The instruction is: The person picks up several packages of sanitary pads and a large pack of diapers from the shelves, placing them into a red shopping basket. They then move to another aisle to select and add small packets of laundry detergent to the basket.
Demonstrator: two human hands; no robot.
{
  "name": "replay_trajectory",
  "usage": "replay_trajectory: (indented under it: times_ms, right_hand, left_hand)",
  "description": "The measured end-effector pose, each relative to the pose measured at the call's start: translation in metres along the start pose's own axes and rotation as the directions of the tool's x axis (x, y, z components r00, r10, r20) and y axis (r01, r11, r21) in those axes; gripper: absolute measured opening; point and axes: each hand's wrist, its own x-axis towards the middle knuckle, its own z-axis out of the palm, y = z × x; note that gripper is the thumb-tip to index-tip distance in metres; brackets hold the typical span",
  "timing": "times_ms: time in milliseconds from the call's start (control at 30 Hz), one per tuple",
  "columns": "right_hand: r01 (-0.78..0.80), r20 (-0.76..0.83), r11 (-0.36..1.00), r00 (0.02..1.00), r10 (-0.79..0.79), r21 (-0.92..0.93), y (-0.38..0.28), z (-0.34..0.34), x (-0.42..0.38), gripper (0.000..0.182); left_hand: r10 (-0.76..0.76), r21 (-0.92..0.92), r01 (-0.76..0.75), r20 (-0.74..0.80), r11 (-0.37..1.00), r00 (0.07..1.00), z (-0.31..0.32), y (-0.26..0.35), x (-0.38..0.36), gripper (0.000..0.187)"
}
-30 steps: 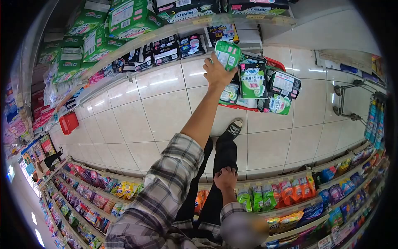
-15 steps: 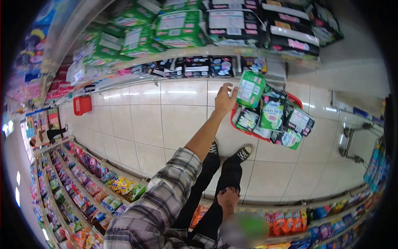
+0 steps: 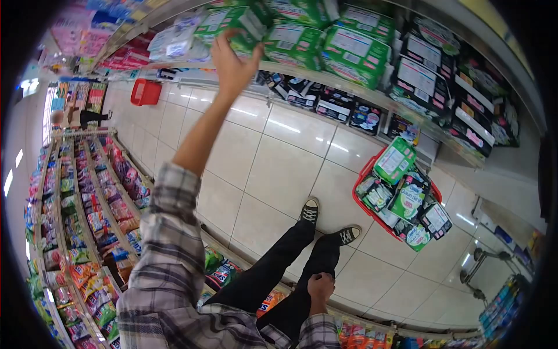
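Note:
My left hand (image 3: 233,64) reaches up to the shelf at the top, thumb and fingers spread around the near end of a green pack (image 3: 232,28); whether the fingertips press on it is hard to tell. More green packs (image 3: 290,45) stand to its right. My right hand (image 3: 321,286) rests curled on my right knee, with nothing visible in it. On the floor to the right is a red basket (image 3: 365,195), heaped with green and black packs. A green pack (image 3: 395,161) lies on top at its far left corner.
Black packs (image 3: 421,70) fill the shelf's right part, with more below. Another red basket (image 3: 145,93) sits farther off on the floor. Racks of colourful bags (image 3: 87,221) line the left and bottom. A wheeled metal frame (image 3: 476,273) is at right; a person (image 3: 87,116) is far left.
My left hand has moved away from the green pack on the basket, up and left to the green packs on the shelf. The view has turned left. My right hand stays at my knee.

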Motion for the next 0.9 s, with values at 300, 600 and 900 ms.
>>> replay_trajectory:
  times_ms: [300,600,900]
  right_hand:
    - [0.033,0.033,0.999,0.999,-0.032,-0.031,0.001,0.014,-0.008,0.013]
    - [0.066,0.016,0.997,0.998,-0.066,-0.038,0.001,0.025,-0.009,0.009]
    - [0.083,0.062,0.992,0.995,-0.077,-0.097,-0.006,0.023,-0.002,0.011]
  left_hand:
    - [-0.448,0.525,0.237,0.320,0.817,0.835,-0.017,-0.099,0.056,0.108]
    - [-0.641,0.526,0.486,0.155,0.698,0.752,-0.048,-0.225,0.038,0.092]
    - [-0.561,0.602,0.343,0.217,0.721,0.799,-0.045,-0.238,0.036,0.058]
